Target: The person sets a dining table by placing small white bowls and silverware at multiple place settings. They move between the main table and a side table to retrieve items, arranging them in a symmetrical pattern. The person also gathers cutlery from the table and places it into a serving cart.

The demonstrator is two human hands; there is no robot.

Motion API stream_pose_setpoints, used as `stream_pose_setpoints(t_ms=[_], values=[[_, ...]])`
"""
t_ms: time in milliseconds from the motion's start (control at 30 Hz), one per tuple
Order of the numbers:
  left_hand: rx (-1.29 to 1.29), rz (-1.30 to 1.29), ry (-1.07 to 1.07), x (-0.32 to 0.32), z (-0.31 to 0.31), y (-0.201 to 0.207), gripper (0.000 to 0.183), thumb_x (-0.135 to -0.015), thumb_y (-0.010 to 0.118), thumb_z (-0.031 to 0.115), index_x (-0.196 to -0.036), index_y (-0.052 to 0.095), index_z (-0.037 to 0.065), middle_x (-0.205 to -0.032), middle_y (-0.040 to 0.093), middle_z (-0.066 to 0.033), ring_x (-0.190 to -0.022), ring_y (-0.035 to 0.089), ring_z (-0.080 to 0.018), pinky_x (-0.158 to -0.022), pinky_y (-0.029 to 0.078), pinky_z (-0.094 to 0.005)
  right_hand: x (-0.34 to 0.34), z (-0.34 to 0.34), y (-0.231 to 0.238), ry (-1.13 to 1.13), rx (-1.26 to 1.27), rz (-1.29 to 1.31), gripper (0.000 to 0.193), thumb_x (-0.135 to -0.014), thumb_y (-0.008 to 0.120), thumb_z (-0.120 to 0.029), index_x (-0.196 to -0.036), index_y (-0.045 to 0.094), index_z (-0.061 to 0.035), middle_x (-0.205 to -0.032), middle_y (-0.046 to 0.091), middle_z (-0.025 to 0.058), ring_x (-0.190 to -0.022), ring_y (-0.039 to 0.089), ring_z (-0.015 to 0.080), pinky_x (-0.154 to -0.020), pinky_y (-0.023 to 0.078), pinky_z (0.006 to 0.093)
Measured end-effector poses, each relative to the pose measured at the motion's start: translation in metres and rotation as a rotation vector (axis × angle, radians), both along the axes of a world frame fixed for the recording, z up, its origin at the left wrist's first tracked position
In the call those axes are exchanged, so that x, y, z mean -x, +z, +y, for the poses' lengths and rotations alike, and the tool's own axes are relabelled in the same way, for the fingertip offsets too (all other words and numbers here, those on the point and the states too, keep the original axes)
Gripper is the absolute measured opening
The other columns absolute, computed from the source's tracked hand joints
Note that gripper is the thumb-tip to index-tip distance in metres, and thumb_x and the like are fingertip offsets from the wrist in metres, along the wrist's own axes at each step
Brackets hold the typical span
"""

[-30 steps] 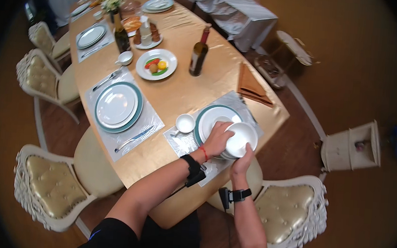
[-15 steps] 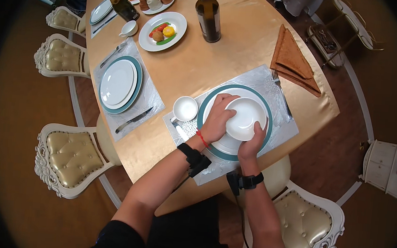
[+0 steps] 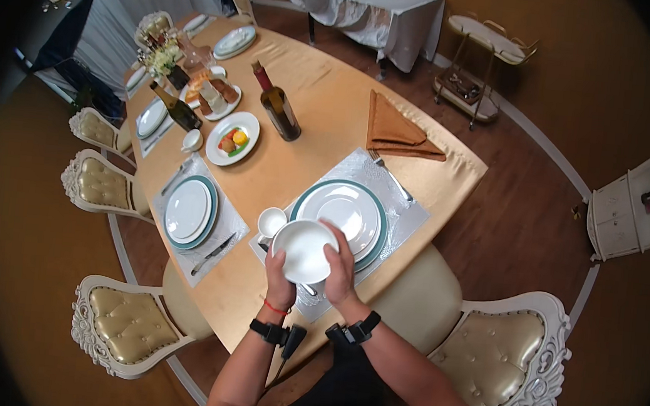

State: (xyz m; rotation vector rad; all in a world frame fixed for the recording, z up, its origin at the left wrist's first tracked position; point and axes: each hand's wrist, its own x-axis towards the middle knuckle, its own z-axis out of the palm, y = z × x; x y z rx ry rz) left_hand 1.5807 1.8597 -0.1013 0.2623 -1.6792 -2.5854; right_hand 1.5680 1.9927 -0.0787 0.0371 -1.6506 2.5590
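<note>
A white bowl point(image 3: 304, 252) is held in both hands, lifted over the near edge of a place setting. My left hand point(image 3: 279, 282) grips its left side, thumb at the rim. On the other side my right hand point(image 3: 341, 270) wraps round it, thumb over the rim. Beyond the bowl lie stacked white plates point(image 3: 351, 209) with a teal-rimmed plate point(image 3: 380, 217) beneath, on a silver placemat point(image 3: 409, 218). A white cup point(image 3: 271, 221) stands just left of the bowl. Cutlery under the bowl is partly hidden.
A fork point(image 3: 391, 176) and folded brown napkins point(image 3: 401, 128) lie at the right. A wine bottle point(image 3: 278, 106), a plate of food point(image 3: 233, 139) and a second plate stack point(image 3: 188, 210) stand farther off. Chairs point(image 3: 493, 357) flank the table point(image 3: 290, 68); a trolley point(image 3: 480, 70) is beyond.
The bowl has come off the plate stack toward me and left, still in both hands. My left hand has shifted from its far left side to its near left side. The view has tilted up.
</note>
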Motion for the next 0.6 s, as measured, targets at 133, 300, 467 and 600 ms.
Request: stream_pose_setpoints(t_ms=[133,300,467,600], values=[[0.02,0.083,0.133,-0.097,-0.007,0.076,0.054,-0.097,0.044,0.041,-0.131,0.048,0.0,-0.122,0.06,-0.0116,-0.112,0.058,-0.0217,-0.1,0.042,-0.0363,-0.076,-0.024,0.053,0.111,0.096,0.049,0.044,-0.092,0.047,-0.022,-0.127,0.052,0.004,-0.118,0.059,0.0121,-0.112,0.053,0.0183,-0.099,0.039,0.0303],[0.088,0.176,0.34,-0.233,0.009,0.116,0.057,-0.102,0.024,0.045,-0.125,0.053,0.002,-0.121,0.061,-0.0089,-0.111,0.057,-0.0217,-0.099,0.042,-0.036,-0.204,-0.025,0.088,0.218,0.164,0.062,0.03,-0.098,0.048,-0.022,-0.115,0.058,0.0002,-0.105,0.061,0.0081,-0.099,0.055,0.015,-0.09,0.042,0.0275],[-0.091,0.156,0.47,-0.384,0.053,0.135,0.063,-0.1,0.023,0.052,-0.124,0.055,0.002,-0.121,0.061,-0.0097,-0.112,0.056,-0.0242,-0.098,0.042,-0.0376,-0.332,0.004,0.073,0.494,0.004,-0.004,0.039,-0.1,0.038,-0.026,-0.119,0.056,0.0026,-0.115,0.061,0.0105,-0.107,0.055,0.0144,-0.096,0.041,0.0291],[-0.159,0.2,0.501,-0.461,0.089,0.153,0.062,-0.1,0.025,0.05,-0.122,0.056,0.002,-0.12,0.061,-0.0112,-0.111,0.057,-0.0249,-0.096,0.044,-0.0391,-0.416,0.036,0.091,0.529,-0.029,0.103,0.044,-0.098,0.034,-0.025,-0.124,0.055,0.0039,-0.126,0.057,0.0137,-0.117,0.052,0.0202,-0.105,0.037,0.0334]])
